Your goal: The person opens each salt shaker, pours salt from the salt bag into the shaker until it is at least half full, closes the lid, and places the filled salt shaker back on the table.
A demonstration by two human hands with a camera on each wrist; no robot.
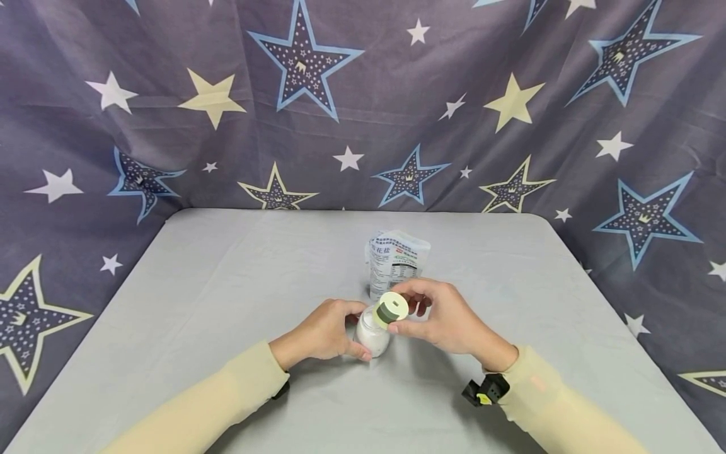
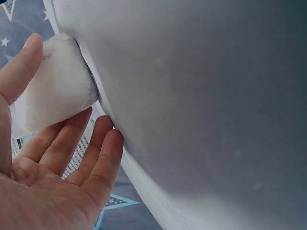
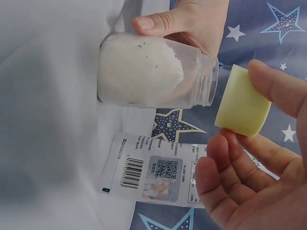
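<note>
A clear jar [image 1: 372, 340] filled most of the way with white grains stands upright on the table. My left hand [image 1: 324, 331] grips it between thumb and fingers. In the left wrist view the jar [image 2: 60, 84] lies between the thumb and the fingertips. My right hand [image 1: 450, 318] pinches a pale yellow-green lid [image 1: 392, 307] with a dark green flap, just over the jar. The right wrist view has the lid [image 3: 243, 101] apart from the jar's bare threaded mouth [image 3: 206, 80], by a small gap.
A white printed pouch [image 1: 397, 252] stands upright right behind the jar. The grey-covered table [image 1: 272, 265] ends at a star-patterned cloth [image 1: 340, 157] at the back and sides.
</note>
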